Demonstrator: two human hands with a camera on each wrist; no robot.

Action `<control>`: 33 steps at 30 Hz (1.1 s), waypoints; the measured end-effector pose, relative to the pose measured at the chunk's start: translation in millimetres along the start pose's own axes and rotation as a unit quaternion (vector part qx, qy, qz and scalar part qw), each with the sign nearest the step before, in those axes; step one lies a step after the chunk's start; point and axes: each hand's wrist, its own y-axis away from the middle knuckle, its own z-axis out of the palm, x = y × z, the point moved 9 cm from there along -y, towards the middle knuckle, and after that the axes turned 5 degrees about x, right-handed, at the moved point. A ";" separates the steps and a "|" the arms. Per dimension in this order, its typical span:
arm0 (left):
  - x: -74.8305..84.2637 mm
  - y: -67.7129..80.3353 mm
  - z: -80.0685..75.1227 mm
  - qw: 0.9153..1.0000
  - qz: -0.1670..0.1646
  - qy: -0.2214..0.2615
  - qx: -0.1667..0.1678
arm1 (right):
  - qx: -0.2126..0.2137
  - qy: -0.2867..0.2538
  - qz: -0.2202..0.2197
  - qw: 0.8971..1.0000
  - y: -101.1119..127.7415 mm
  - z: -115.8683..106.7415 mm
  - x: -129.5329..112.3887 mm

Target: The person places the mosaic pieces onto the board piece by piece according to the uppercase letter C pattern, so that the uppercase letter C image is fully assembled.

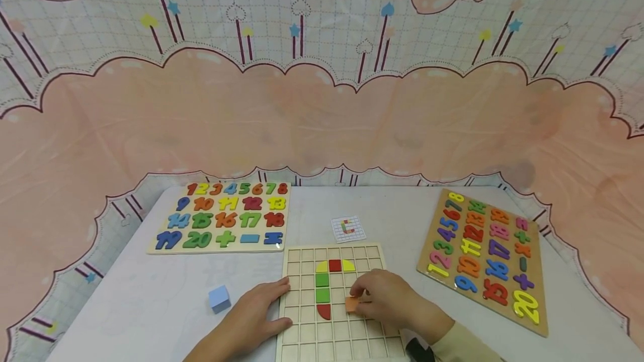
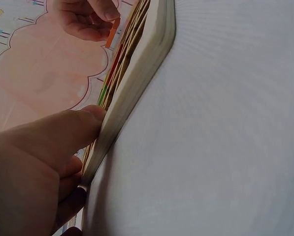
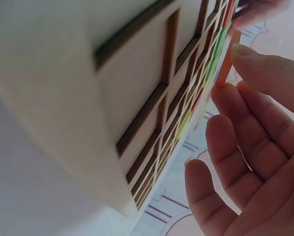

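My right hand (image 1: 384, 295) pinches an orange square tile (image 1: 351, 304) between thumb and fingertips, over the right part of a wooden grid board (image 1: 347, 345). In the right wrist view the tile (image 3: 227, 66) is edge-on, its other fingers spread below. At the board's left edge rests my left hand (image 1: 254, 309), thumb and fingers apart; the left wrist view has its thumb (image 2: 90, 118) against the rim. Tiles in the grid form a curve: a red square (image 1: 334, 265) between yellow quarter-rounds (image 1: 348, 265), two green squares (image 1: 322, 280) below, then a red quarter-round (image 1: 324, 311).
Behind the board lies a small pattern card (image 1: 348, 229). A blue cube (image 1: 219, 299) sits left of my left hand. Number puzzle boards stand at the back left (image 1: 221, 222) and on the right (image 1: 485, 261). A patterned cloth (image 1: 322, 122) hangs behind the white table.
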 end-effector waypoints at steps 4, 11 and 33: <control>0.2 0.1 -0.3 1.000 0.001 0.002 0.002 | 0.000 0.005 -0.007 1.000 -1.8 2.7 -4.0; 0.0 0.9 -0.5 1.000 0.004 0.004 0.006 | -0.009 0.002 -0.005 1.000 -7.7 10.8 -9.0; -1.1 0.2 0.1 1.000 0.003 0.005 0.003 | -0.026 0.000 -0.002 1.000 -9.0 16.2 -10.4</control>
